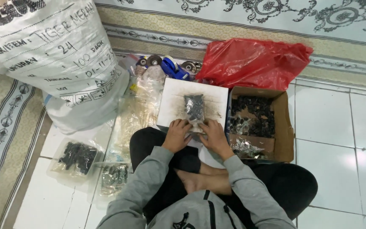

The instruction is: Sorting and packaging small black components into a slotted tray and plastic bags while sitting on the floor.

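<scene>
Item: our left hand (177,135) and right hand (215,136), fingers closed on the lower end of a small clear plastic packet of dark parts (194,109) lying on the smudged white cardboard board (175,101); risk, we judge: packet tipping, parts spilling.

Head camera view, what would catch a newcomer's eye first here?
Probably the bright red plastic bag at the top, behind an open cardboard box of small dark pieces. Next, the big white sack at upper left. In the middle, the left hand and right hand pinch a small clear packet of dark pieces over a white board.
</scene>
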